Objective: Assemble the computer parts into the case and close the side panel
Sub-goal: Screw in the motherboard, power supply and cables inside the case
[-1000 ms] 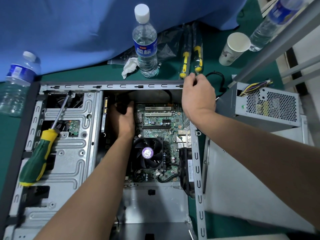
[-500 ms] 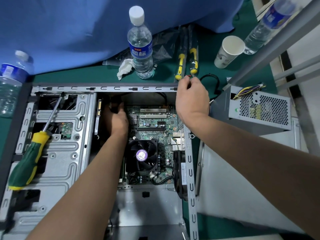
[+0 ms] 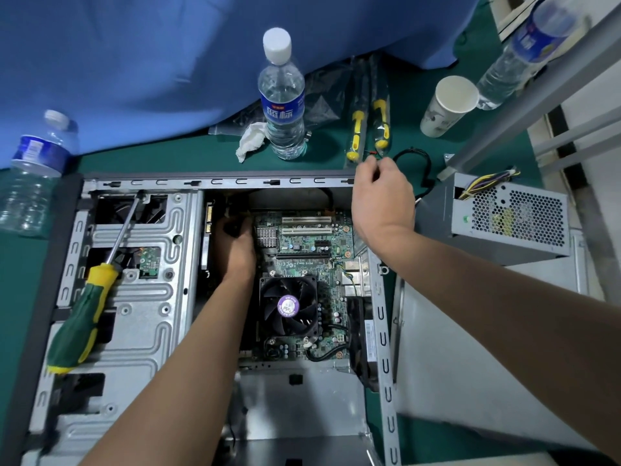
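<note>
The open computer case (image 3: 215,181) lies flat on a green mat. Inside are the motherboard (image 3: 302,243) and a black CPU fan (image 3: 289,306). My left hand (image 3: 237,247) reaches deep into the case beside the board's upper left corner, with its fingers closed around a dark cable end; what the cable joins is hidden. At the case's far right corner, my right hand (image 3: 383,196) pinches thin red and black wires (image 3: 373,154) just beyond the rim. The grey power supply (image 3: 510,216) sits outside on the right, on the loose side panel (image 3: 470,364).
A green and yellow screwdriver (image 3: 80,317) rests on the drive cage (image 3: 144,331). Behind the case stand a water bottle (image 3: 282,95), a crumpled tissue (image 3: 250,141), two bagged screwdrivers (image 3: 368,129) and a paper cup (image 3: 447,105). More bottles stand far left (image 3: 33,173) and far right (image 3: 524,52).
My right hand has crept slightly past the case's far rim and pinched the thin wires. The left hand stays in the same spot inside the case.
</note>
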Demonstrator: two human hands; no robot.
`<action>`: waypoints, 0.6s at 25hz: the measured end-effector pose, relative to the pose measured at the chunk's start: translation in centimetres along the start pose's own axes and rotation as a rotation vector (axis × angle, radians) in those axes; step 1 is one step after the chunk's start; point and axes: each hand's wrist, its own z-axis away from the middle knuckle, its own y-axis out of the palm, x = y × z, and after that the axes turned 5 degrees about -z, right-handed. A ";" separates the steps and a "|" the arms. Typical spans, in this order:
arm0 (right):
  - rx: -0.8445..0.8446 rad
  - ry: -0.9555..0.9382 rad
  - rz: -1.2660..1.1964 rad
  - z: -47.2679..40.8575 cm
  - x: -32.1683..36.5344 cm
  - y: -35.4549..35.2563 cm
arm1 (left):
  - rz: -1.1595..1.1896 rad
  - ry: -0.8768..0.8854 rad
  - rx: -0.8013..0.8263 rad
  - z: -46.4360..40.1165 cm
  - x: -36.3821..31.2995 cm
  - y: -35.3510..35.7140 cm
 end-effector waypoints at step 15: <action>0.022 0.002 0.004 -0.2 -0.5 0.1 | 0.056 -0.090 0.025 0.2 -1.3 0.3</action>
